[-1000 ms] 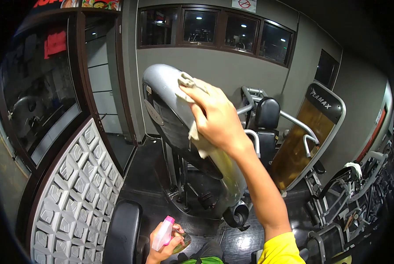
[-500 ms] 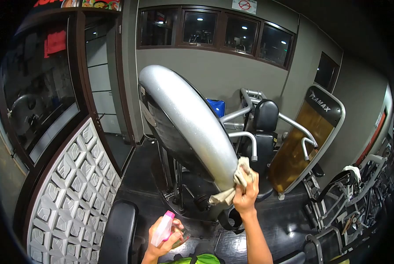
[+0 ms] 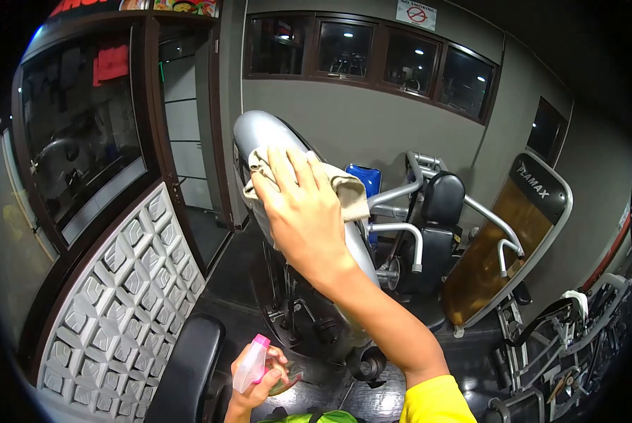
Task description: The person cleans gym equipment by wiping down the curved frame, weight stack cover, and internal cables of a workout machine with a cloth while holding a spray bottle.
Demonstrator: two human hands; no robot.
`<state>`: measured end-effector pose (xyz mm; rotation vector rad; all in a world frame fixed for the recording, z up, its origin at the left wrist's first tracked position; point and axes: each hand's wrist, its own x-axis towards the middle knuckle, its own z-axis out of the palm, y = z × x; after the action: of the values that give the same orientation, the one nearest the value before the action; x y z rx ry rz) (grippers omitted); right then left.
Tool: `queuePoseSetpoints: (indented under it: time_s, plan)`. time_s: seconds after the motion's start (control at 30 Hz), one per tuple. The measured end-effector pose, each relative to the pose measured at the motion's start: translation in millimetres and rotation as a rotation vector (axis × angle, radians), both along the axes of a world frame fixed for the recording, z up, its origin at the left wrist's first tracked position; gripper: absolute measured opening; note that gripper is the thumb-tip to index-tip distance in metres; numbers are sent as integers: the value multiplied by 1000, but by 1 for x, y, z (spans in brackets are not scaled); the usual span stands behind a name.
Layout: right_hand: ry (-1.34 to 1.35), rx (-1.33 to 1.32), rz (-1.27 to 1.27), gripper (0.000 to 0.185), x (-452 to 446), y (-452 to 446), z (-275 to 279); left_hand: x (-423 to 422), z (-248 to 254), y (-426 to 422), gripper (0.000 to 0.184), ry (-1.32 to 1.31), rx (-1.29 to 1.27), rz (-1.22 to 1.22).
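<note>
My right hand [image 3: 298, 211] presses a beige cloth [image 3: 350, 195] against the upper part of a silver, curved machine frame [image 3: 263, 130]. The fingers lie over the cloth, and its loose end spreads to the right. Low in the view, my left hand [image 3: 259, 377] is wrapped round a spray bottle [image 3: 251, 366] with a pink and clear top. The bottle's lower part is partly hidden by the fingers.
Right of the silver frame stand a black padded seat [image 3: 444, 199] with grey bars and a brown-panelled machine [image 3: 499, 240]. A black pad [image 3: 187, 370] is at lower left, beside a white patterned panel [image 3: 111, 310]. More equipment [image 3: 577, 338] fills the right side.
My right hand went down to the lower end of the silver frame with the cloth, then back up to its upper part. My left hand keeps hold of the bottle. The view has shifted slightly.
</note>
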<state>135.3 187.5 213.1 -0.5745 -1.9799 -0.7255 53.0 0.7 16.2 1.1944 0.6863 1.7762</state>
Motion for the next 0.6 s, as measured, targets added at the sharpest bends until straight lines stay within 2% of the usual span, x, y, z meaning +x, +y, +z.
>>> queuePoseSetpoints:
  time_s: [0.13,0.3,0.33,0.4,0.43,0.53,0.6]
  plan:
    - [-60,22,36,35,26,-18,-23,5,-2,-4,30,-18,-39,51]
    - [-70,-41,39,25,72,-48,-78,9,0,-8,34,91,-30,68]
    - [-57,-42,37,23,84,-52,-91,10,-2,-9,34,95,-29,71]
    - [-18,-33,65,20,111,-54,-128,15,-8,-9,50,207,-12,121]
    - [9,-24,94,20,126,-50,-153,19,-4,-9,50,209,-9,124]
    - [64,-39,142,19,163,-37,-225,31,3,-9,49,58,13,140]
    - [188,-27,145,17,165,-35,-240,31,-1,-7,57,212,19,84]
